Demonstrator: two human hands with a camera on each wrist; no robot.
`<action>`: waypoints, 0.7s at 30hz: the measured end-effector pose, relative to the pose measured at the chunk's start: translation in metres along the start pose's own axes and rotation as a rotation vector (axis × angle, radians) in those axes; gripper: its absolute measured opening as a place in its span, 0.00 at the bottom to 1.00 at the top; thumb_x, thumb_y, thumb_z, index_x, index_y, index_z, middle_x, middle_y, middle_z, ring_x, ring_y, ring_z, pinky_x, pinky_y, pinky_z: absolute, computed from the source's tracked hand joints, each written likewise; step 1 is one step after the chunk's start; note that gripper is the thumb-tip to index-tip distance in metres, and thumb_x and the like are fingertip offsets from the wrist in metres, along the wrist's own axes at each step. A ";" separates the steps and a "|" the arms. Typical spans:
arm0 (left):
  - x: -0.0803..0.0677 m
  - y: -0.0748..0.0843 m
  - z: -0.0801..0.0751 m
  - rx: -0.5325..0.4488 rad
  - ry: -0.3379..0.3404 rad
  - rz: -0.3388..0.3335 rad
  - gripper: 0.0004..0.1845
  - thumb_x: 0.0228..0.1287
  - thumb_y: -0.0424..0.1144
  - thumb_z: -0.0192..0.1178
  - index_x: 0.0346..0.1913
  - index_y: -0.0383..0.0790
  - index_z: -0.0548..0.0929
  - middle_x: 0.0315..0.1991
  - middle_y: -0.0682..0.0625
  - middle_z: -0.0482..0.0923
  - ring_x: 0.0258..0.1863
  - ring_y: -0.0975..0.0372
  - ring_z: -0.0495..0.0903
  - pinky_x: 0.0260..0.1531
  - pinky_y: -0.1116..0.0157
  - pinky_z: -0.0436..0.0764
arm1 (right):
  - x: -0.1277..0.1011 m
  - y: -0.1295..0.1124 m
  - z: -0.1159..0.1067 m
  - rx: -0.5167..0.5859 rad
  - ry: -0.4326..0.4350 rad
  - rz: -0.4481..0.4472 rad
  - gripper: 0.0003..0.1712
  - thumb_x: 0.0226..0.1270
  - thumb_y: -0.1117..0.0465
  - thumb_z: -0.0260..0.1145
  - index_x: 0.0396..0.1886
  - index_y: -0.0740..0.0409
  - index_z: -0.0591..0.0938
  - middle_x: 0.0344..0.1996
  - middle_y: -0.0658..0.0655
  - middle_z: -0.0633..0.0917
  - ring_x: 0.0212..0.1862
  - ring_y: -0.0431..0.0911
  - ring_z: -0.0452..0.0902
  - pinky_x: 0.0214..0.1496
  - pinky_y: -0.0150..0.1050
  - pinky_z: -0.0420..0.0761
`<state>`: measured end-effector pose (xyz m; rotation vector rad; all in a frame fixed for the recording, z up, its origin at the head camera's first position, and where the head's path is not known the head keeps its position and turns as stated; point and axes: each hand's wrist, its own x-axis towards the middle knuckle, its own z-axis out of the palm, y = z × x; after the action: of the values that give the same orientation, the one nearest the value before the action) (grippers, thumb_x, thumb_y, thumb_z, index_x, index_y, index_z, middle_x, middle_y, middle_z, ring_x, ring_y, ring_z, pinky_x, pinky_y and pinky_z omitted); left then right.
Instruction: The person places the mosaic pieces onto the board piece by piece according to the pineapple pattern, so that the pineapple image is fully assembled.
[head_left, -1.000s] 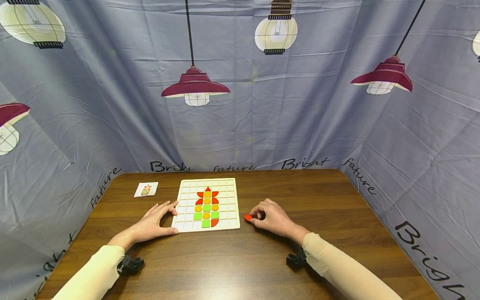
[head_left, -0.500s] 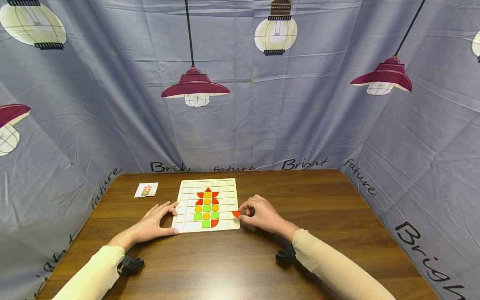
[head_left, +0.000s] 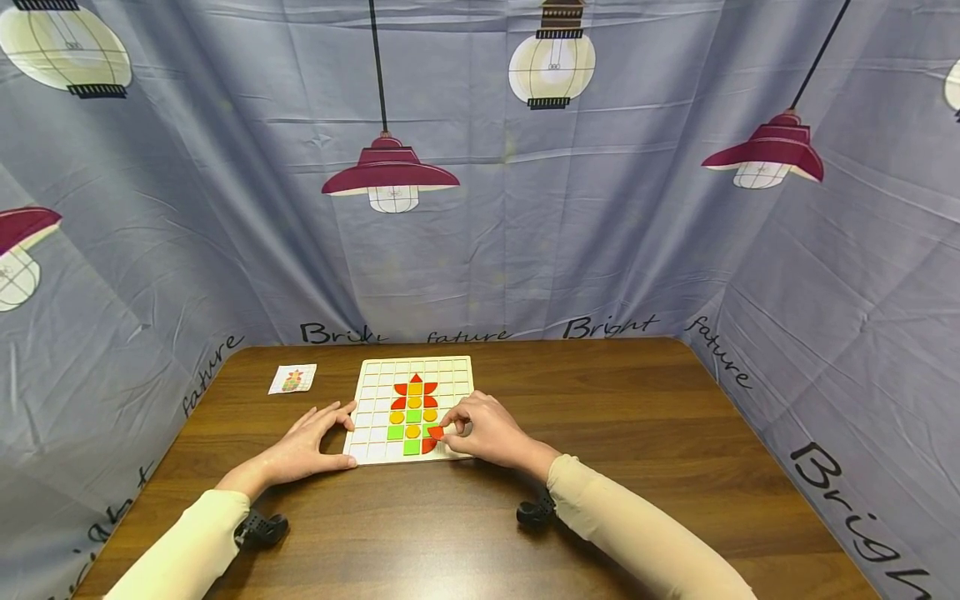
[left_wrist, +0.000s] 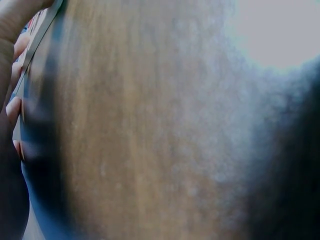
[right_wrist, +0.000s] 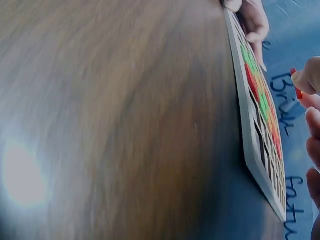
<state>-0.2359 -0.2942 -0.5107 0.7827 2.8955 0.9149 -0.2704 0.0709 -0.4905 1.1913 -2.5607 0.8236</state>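
a grey curtain (head_left: 525, 233) printed with lamps and bulbs hangs round three sides of the brown wooden counter (head_left: 645, 417). near the middle of the counter lies a pale gridded board (head_left: 375, 392), its central cells filled with red, orange and green shapes stacked in a column. the left hand (head_left: 303, 446) rests at the board's near left corner, fingers spread and fairly straight, fingertips touching the edge and holding nothing. the right hand (head_left: 480, 433) lies over the board's near right part, its thumb and forefinger pinching a small red piece (head_left: 436, 432) just above the lower right cells, beside the green squares. a small pattern card (head_left: 292, 379) lies flat on the counter, left of the board's far corner and apart from it. the wrist views are blurred and show only the board's edge and fingertips.
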 end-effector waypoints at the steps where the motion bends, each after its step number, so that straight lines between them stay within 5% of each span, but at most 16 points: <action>1: 0.000 0.000 0.000 0.000 0.001 0.000 0.27 0.56 0.60 0.74 0.48 0.50 0.75 0.76 0.40 0.64 0.76 0.38 0.56 0.72 0.33 0.44 | 0.002 -0.003 0.002 -0.001 -0.005 0.002 0.07 0.59 0.53 0.76 0.36 0.45 0.88 0.24 0.38 0.75 0.37 0.37 0.70 0.45 0.36 0.72; 21: 0.001 -0.002 0.000 -0.016 -0.002 0.004 0.26 0.57 0.58 0.74 0.48 0.49 0.75 0.76 0.39 0.63 0.76 0.37 0.56 0.73 0.34 0.43 | 0.030 -0.041 0.046 -0.126 -0.022 0.039 0.04 0.55 0.51 0.75 0.31 0.41 0.89 0.18 0.34 0.72 0.33 0.34 0.68 0.38 0.31 0.68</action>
<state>-0.2379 -0.2953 -0.5114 0.7880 2.8820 0.9355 -0.2568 0.0045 -0.5005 1.1223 -2.6177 0.6491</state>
